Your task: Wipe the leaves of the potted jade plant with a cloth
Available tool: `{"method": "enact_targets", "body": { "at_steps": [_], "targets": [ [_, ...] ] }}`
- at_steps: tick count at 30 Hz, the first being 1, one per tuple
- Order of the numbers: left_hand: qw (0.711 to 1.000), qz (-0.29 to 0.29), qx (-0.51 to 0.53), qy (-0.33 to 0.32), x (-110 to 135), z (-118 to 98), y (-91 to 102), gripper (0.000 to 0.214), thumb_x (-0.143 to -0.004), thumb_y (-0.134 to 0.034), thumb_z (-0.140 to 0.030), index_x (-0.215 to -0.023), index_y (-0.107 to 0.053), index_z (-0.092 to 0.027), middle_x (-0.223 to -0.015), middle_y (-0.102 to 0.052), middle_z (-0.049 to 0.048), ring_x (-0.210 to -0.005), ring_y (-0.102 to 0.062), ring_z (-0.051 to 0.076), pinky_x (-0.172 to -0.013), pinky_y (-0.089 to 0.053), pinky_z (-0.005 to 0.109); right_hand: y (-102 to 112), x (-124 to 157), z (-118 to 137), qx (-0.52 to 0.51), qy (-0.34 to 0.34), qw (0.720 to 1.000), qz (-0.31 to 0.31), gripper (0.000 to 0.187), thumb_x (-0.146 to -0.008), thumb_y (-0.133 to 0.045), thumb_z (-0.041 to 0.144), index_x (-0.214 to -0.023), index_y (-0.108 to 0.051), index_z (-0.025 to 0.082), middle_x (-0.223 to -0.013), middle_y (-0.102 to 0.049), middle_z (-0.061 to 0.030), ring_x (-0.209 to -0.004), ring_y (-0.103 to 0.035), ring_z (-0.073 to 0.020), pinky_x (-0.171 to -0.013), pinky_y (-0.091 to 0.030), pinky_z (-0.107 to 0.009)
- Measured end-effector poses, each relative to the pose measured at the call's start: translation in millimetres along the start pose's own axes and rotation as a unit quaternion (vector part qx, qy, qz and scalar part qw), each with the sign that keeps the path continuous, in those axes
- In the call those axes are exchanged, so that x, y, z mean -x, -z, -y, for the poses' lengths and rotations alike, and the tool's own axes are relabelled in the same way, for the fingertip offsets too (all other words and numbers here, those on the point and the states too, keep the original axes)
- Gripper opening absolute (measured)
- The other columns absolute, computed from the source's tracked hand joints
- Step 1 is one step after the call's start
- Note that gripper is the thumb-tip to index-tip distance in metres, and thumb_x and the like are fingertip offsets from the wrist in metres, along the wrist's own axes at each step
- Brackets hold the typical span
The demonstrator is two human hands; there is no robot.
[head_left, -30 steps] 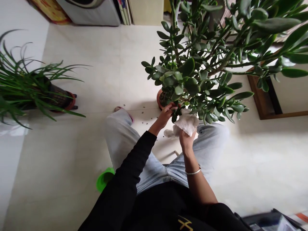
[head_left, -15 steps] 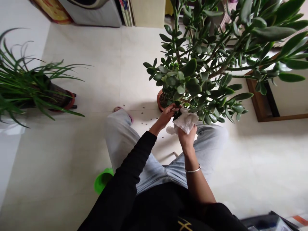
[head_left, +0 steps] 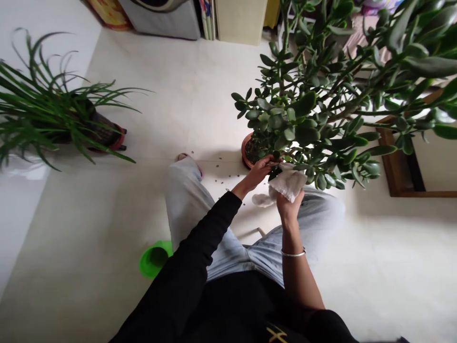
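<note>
A tall jade plant (head_left: 321, 109) with thick green leaves grows from a terracotta pot (head_left: 247, 151) on the pale floor. My left hand (head_left: 262, 169) reaches in at the lower branches, its fingers pinched around a leaf. My right hand (head_left: 288, 202) is closed on a crumpled white cloth (head_left: 288, 183), which it presses against the low leaves beside the left hand. A silver bangle sits on my right wrist. I sit close to the pot, my knees in light jeans on either side.
A spiky long-leaved plant (head_left: 46, 114) in a dark pot stands at the left. A green plastic object (head_left: 154, 258) lies by my left leg. Small bits dot the floor near the pot. A wooden frame (head_left: 400, 166) is at the right, furniture along the far wall.
The view has shifted a little, so everything sits further right and lower. Both hands stay at the same low leaves, the cloth still pressed there.
</note>
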State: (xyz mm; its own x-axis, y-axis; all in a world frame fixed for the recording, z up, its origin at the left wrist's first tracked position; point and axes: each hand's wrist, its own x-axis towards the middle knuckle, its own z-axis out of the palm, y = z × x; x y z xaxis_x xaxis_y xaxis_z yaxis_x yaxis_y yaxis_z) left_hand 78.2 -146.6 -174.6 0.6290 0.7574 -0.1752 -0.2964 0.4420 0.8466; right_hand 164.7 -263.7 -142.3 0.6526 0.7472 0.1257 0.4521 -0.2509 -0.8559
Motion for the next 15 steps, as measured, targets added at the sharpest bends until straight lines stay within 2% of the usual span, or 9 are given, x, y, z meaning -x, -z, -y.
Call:
{"method": "enact_targets", "body": {
  "at_steps": [5, 8, 12, 15],
  "targets": [
    [0.999, 0.028, 0.002, -0.042, -2.4, -0.2, 1.5, 0.035, -0.078, -0.083, -0.042, -0.097, -0.072, -0.015, -0.103, -0.072, 0.0066, -0.102, -0.063, 0.020, -0.099, -0.046, 0.034, 0.9, -1.4, -4.8, 0.025, -0.001, 0.999, -0.028, 0.029, -0.070, -0.066, 0.041, -0.088, -0.065, 0.018, -0.082, -0.072, -0.0117, -0.080, -0.071, -0.0293, -0.074, -0.062, -0.043],
    [0.999, 0.032, 0.012, -0.026, -0.7, 0.7, 0.2, 0.039, -0.082, -0.081, -0.046, -0.103, -0.074, -0.014, -0.111, -0.074, 0.0091, -0.102, -0.065, 0.021, -0.098, -0.048, 0.036, 1.5, 5.7, -16.5, 0.023, 0.003, 0.996, -0.085, 0.042, -0.071, -0.065, 0.046, -0.103, -0.063, 0.017, -0.097, -0.072, -0.0151, -0.095, -0.071, -0.0322, -0.090, -0.062, -0.051],
    [1.000, 0.015, 0.021, 0.010, 5.7, 1.2, 2.1, 0.042, -0.090, -0.074, -0.049, -0.118, -0.074, -0.017, -0.124, -0.073, 0.0108, -0.110, -0.066, 0.024, -0.092, -0.053, 0.036, 0.5, 23.7, -36.6, -0.009, -0.032, 0.992, -0.120, 0.054, -0.079, -0.060, 0.050, -0.122, -0.060, 0.018, -0.122, -0.068, -0.0172, -0.124, -0.064, -0.0329, -0.114, -0.050, -0.056],
    [1.000, 0.003, 0.025, 0.006, 12.1, -0.5, 10.6, 0.043, -0.092, -0.073, -0.051, -0.122, -0.074, -0.021, -0.137, -0.069, 0.0114, -0.124, -0.062, 0.028, -0.090, -0.055, 0.035, 2.9, 35.3, -46.1, -0.045, -0.073, 0.988, -0.128, 0.048, -0.090, -0.048, 0.047, -0.127, -0.059, 0.018, -0.126, -0.065, -0.0149, -0.129, -0.061, -0.0296, -0.111, -0.053, -0.055]
  ]
}}
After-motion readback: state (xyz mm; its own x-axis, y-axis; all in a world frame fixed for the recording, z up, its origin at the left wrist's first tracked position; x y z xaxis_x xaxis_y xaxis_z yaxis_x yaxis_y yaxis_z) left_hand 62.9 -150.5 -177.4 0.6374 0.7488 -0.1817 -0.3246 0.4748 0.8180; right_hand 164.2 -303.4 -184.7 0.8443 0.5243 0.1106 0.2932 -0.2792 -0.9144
